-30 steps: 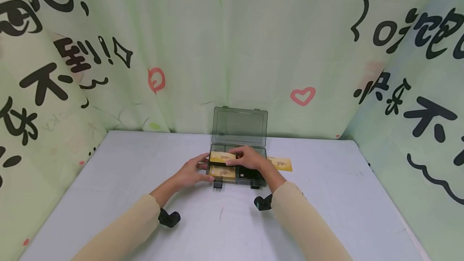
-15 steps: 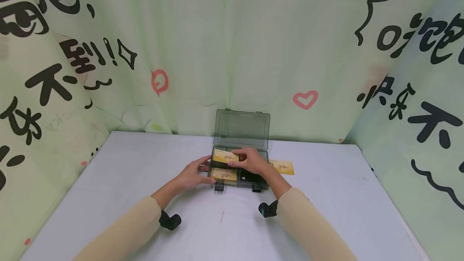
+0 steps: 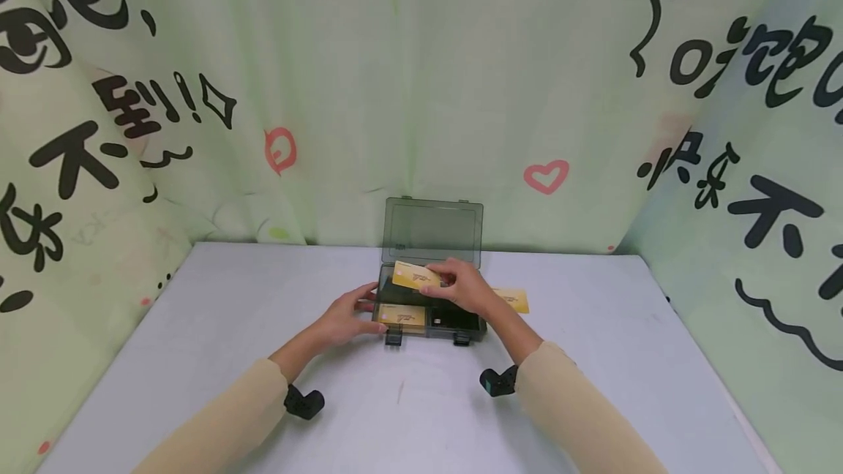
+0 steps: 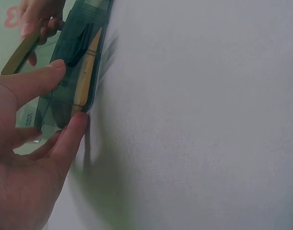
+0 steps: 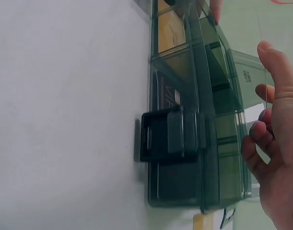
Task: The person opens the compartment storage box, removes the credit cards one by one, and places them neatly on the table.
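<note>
Near the back of the table stands a smoky, see-through plastic box (image 3: pixel 436 333) with its lid (image 3: pixel 433 229) raised. My left hand (image 3: pixel 345 322) grips the box at its left front corner, thumb near the front latch. A yellow card (image 3: pixel 413 275) is pinched between the thumb and fingers of my right hand (image 3: pixel 464 287), tilted over the back left compartment. In the right wrist view that card shows only as a thin edge beyond the fingers. Other yellow cards (image 3: pixel 402 315) lie in the front left compartment, and black cards (image 5: pixel 168 93) with pale lettering in the front right one.
Another yellow card (image 3: pixel 516 300) lies on the white table (image 3: pixel 421 415) just right of the box, partly behind my right wrist. Two dark latches, one of them the right latch (image 5: pixel 170 136), stick out from the box front. A printed curtain (image 3: pixel 454 93) hangs close behind the lid.
My right hand has lifted the yellow card up and to the right, out of the back left compartment, whose dark inside now shows. The left hand stays on the box.
</note>
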Available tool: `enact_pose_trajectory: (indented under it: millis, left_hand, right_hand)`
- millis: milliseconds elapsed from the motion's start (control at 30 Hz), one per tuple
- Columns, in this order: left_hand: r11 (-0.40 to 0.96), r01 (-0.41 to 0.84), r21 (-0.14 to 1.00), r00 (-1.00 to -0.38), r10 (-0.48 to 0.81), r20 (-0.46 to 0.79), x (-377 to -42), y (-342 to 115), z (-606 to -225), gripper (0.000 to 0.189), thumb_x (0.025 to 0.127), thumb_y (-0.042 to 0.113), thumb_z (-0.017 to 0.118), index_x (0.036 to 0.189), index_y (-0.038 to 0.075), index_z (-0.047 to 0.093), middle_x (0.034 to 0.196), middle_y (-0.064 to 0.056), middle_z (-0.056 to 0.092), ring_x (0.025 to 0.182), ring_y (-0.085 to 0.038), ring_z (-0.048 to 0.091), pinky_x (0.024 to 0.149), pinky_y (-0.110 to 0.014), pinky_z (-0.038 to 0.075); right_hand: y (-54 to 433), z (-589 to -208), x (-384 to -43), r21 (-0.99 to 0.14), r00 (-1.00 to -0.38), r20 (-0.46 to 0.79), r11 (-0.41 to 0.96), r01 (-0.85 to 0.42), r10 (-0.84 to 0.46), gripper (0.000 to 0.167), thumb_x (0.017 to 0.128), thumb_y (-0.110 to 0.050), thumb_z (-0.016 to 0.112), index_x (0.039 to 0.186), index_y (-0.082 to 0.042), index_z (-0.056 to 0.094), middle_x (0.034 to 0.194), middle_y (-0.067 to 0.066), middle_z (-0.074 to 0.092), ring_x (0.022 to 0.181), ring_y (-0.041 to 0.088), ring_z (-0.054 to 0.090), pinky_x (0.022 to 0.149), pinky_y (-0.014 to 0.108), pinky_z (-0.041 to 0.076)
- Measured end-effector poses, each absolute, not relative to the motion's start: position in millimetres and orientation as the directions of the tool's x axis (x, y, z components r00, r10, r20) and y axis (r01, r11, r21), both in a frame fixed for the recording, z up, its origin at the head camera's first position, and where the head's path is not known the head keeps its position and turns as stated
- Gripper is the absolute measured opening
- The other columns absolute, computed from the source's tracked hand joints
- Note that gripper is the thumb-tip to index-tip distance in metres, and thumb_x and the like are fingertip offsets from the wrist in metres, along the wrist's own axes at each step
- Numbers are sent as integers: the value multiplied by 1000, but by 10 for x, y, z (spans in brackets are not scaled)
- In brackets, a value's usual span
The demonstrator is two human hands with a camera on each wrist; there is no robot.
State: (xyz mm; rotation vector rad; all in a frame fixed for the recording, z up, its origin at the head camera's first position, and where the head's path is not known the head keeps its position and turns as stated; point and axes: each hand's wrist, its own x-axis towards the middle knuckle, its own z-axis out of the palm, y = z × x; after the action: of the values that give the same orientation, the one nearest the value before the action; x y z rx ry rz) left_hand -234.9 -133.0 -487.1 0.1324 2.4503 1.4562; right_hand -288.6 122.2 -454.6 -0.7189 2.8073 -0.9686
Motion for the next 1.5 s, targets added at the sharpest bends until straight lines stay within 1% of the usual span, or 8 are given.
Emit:
enact_pose_trajectory:
  millis: [167,400,700,900,1100,1267,1500]
  left_hand:
    - [476,-73,877,-955,220,-199,-2343,-1333,-4886,89,75,16,83,150,16,35,138,-10,53,129,-30,52,107,-48,43]
    - [478,-57,877,-956,227,-186,-2318,-1311,-4853,89,77,16,82,151,13,34,139,-11,52,129,-31,52,105,-49,44]
    - [490,-48,871,-957,226,-180,-2288,-1327,-4855,88,77,16,82,150,13,35,139,-11,52,128,-31,53,104,-49,44]
    - [491,-43,870,-957,229,-176,-2285,-1342,-4850,88,77,17,82,151,13,34,139,-11,52,128,-31,53,104,-49,45]
    - [495,-23,869,-956,242,-163,-2326,-1330,-4858,87,78,18,81,151,14,34,139,-10,52,129,-30,52,105,-48,44]
    - [498,-28,867,-958,233,-165,-2336,-1317,-4867,87,77,16,82,150,13,35,137,-10,54,128,-29,54,105,-48,44]
    - [509,-33,860,-959,226,-171,-2336,-1320,-4890,87,77,17,82,151,15,35,137,-10,54,128,-29,53,105,-48,44]
  right_hand:
    - [1328,-4551,-2840,-590,-895,76,704,-396,-440,52,83,-39,75,128,-15,65,77,3,45,72,15,41,61,26,32]
    - [1523,-4524,-2785,-588,-921,74,729,-350,-383,53,82,-36,77,128,-13,65,80,4,48,75,16,43,62,26,33]
    - [1776,-4552,-2726,-575,-932,82,747,-333,-353,51,82,-35,77,127,-13,66,79,5,49,74,16,42,59,25,33]
    - [1951,-4546,-2698,-563,-935,87,757,-330,-343,55,82,-33,77,130,-10,63,77,3,46,74,16,41,59,24,33]
    - [2106,-4534,-2689,-540,-931,109,765,-350,-348,56,80,-32,79,128,-7,64,75,4,45,72,15,40,58,23,31]
    - [2185,-4551,-2667,-526,-931,108,774,-352,-350,53,80,-32,79,126,-8,65,74,2,44,71,15,40,58,23,30]
    - [2316,-4608,-2637,-529,-934,122,774,-347,-335,54,78,-32,80,125,-8,67,73,2,44,70,14,40,57,23,31]
